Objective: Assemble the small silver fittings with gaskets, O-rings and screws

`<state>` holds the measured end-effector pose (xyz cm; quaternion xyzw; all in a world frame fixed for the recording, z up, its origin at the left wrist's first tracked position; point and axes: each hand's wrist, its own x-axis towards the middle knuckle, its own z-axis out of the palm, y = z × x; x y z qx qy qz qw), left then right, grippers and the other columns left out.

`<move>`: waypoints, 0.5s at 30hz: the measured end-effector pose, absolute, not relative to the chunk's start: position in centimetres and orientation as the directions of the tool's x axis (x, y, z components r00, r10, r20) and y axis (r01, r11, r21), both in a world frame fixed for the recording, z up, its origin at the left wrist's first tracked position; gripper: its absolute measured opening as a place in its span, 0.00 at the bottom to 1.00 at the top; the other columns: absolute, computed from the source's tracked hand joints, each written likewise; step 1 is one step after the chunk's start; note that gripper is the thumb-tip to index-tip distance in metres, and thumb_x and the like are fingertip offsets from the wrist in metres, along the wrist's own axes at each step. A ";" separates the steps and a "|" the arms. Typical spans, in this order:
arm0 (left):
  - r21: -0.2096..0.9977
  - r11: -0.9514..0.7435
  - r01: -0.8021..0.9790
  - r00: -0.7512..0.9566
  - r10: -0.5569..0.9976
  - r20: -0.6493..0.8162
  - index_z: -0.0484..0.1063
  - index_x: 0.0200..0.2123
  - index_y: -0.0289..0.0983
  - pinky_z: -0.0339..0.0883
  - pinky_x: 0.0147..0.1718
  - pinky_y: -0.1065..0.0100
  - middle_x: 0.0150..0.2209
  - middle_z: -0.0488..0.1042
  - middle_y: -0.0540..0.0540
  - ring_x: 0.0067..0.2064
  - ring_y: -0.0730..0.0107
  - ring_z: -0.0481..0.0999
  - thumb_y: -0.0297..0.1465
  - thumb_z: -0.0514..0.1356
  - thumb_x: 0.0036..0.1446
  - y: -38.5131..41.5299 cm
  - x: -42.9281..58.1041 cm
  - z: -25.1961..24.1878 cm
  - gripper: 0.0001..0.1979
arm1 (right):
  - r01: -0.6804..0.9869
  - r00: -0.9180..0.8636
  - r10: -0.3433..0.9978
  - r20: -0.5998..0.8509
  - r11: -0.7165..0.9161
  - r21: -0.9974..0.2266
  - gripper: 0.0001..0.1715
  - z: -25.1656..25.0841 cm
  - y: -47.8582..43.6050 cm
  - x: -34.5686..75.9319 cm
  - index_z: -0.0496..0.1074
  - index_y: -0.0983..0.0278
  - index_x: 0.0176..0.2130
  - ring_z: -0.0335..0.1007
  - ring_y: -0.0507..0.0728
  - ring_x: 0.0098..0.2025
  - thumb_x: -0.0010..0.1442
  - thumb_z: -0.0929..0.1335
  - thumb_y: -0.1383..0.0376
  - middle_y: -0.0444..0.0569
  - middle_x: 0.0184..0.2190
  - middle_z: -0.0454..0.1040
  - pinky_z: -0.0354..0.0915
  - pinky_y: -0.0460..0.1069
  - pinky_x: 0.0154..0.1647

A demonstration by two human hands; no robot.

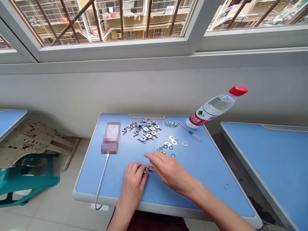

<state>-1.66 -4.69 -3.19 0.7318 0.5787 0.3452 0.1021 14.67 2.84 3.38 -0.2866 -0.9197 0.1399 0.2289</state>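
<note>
L hand (133, 178), grip nearly closed, pinches metal pc (146, 170); R hand (167, 165) just upper-right of pc, can't tell its hold.

left hand (133, 178) holds metal part (146, 170) | right hand (166, 166) close, contact unclear

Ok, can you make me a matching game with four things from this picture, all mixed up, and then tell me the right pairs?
Things:
1. Water bottle
2. Cable
3. Plastic stool
4. Left hand

Clues:
A. Teal, on the left side of the picture
B. Holding a small metal part
C. Has a red cap
D. White, drooping over the near edge of the table

Right pairs: 1-C, 2-D, 3-A, 4-B
</note>
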 end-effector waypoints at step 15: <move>0.547 -0.308 0.778 0.085 0.915 0.394 0.70 0.46 0.38 0.68 0.36 0.62 0.38 0.73 0.44 0.38 0.62 0.72 0.25 0.53 0.65 -4.7 -1.6 -3.1 0.09 | 0.316 -0.699 0.578 0.421 0.777 -0.544 0.18 2.6 2.4 14.4 0.63 0.64 0.57 0.74 0.55 0.38 0.70 0.56 0.71 0.52 0.39 0.77 0.71 0.49 0.37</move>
